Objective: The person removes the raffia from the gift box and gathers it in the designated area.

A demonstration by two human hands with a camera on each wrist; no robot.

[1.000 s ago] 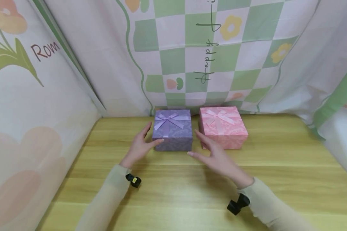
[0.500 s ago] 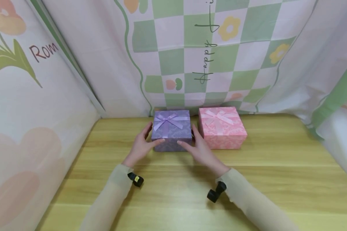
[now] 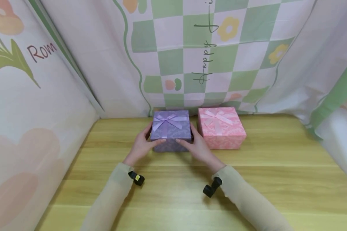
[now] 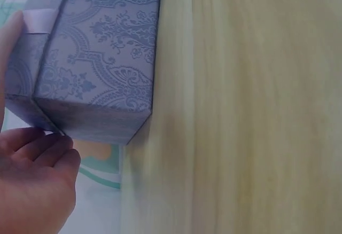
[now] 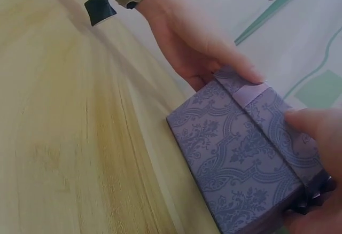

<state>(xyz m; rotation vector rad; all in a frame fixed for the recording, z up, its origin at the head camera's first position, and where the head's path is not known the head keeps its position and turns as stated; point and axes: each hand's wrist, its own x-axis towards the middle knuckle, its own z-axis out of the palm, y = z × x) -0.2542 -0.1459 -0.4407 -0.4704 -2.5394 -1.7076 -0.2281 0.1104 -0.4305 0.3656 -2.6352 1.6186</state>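
the purple box [image 3: 174,132] looks papery, its ribbon [image 3: 168,120] satiny. the table [image 3: 167,195] is smooth wood with a sheen; the curtain [image 3: 169,35], creased cloth.

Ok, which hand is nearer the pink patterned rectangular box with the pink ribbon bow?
Right. The right hand holds the side of the purple patterned rectangular box that faces the pink box; the left hand holds the opposite side, farther away.

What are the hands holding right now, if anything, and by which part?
The purple box: left hand and right hand both grip it by its lid, thumbs on the front edge, fingers at the sides.
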